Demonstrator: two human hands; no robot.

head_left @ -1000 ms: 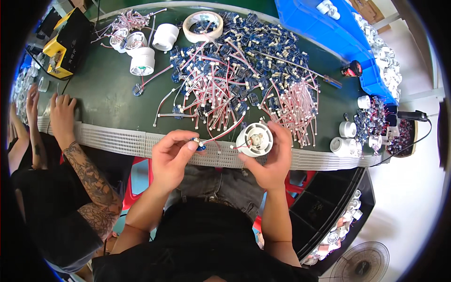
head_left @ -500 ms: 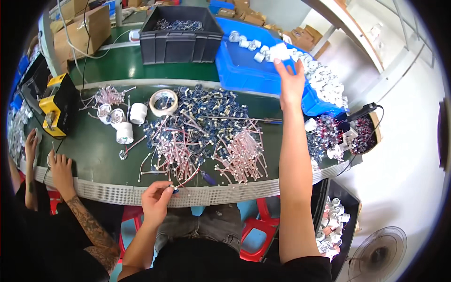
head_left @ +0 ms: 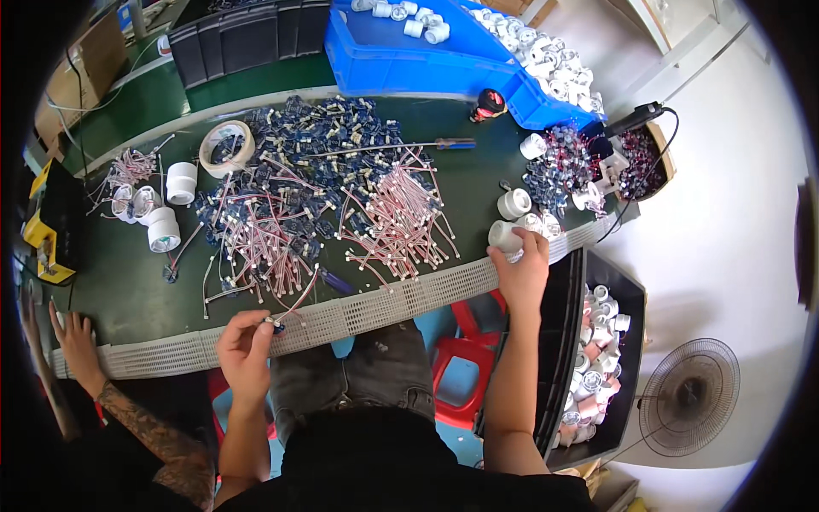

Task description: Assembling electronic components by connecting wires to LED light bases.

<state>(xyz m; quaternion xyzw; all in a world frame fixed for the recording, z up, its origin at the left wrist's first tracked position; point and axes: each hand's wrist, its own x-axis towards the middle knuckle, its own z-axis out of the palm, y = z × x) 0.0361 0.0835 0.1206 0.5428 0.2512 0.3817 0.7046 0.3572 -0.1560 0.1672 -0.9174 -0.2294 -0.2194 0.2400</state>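
My left hand is closed at the table's near edge, pinching a small blue circuit board with a thin red-and-white wire trailing from it. In my right hand is a white cylindrical plastic housing, gripped between thumb and fingers above the right front edge. Just beyond it stand other white housings. Blue circuit boards lie heaped in the middle of the table, and bundles of pink-and-white connector wires spread in front of them.
A blue bin with white housings stands at the back, beside a black crate. A screwdriver and a tape roll lie among the boards. At left, a co-worker's hand rests near the edge. Right of me sits a black bin.
My right hand has come back from the blue bin to the near right edge with a white housing. My left hand still pinches the board. The view has shifted right.
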